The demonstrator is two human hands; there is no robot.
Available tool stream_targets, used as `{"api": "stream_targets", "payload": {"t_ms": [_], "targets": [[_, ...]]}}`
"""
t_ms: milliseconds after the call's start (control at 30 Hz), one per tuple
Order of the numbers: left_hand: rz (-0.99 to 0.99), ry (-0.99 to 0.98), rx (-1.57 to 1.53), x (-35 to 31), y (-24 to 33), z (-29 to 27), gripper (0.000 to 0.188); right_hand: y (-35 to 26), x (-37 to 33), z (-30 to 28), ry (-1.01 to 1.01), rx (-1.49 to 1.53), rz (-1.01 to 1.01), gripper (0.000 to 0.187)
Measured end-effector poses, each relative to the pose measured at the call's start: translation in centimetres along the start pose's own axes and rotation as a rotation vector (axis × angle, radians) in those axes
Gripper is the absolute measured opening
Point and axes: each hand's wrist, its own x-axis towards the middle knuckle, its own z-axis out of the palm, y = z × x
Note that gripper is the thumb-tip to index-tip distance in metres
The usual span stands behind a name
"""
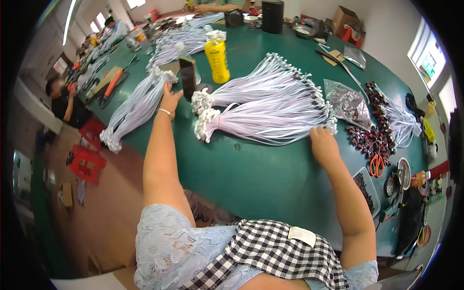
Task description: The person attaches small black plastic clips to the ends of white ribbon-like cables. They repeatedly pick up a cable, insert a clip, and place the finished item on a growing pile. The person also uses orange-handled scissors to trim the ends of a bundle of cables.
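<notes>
A large fanned bundle of white cables (270, 121) lies on the green table in front of me, gathered at its left end and spread at its right. My right hand (325, 147) is closed at the near right corner of this bundle, with its fingertips at the cable ends. Farther left lies another bundle of white cables (137, 108). Beside its far end, my left hand (169, 102) reaches out with thumb and forefinger apart, holding nothing that I can see. Just right of it a dark phone (187, 77) stands upright.
A yellow bottle (217, 58) stands behind the phone. To the right are a clear bag of small parts (347, 104), a pile of dark connectors (369, 140), orange scissors (376, 166) and a plastic tray (363, 186). Red stools (87, 164) stand left; other people sit farther off.
</notes>
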Motion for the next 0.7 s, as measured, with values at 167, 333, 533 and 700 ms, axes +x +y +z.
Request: {"api": "stream_targets", "payload": {"t_ms": [167, 333, 533, 700], "targets": [[-0.028, -0.399, 0.061, 3.5, -1.7, -2.2, 0.058, -0.9, 0.3, -0.5, -0.014, 0.088, 0.012, 0.014], [-0.012, -0.513, 0.135, 5.0, 0.6, -3.8, 0.037, -0.2, -0.3, -1.3, 0.029, 0.087, -0.003, 0.012], [0.029, -0.446, 0.145, 4.2, 1.5, -5.9, 0.035, -1.1, -0.3, -2.4, -0.005, 0.096, -0.004, 0.011], [0.035, -0.288, 0.153, 2.5, 2.8, -6.7, 0.033, -1.9, -0.5, -3.7, -0.031, 0.100, 0.000, 0.012]]}}
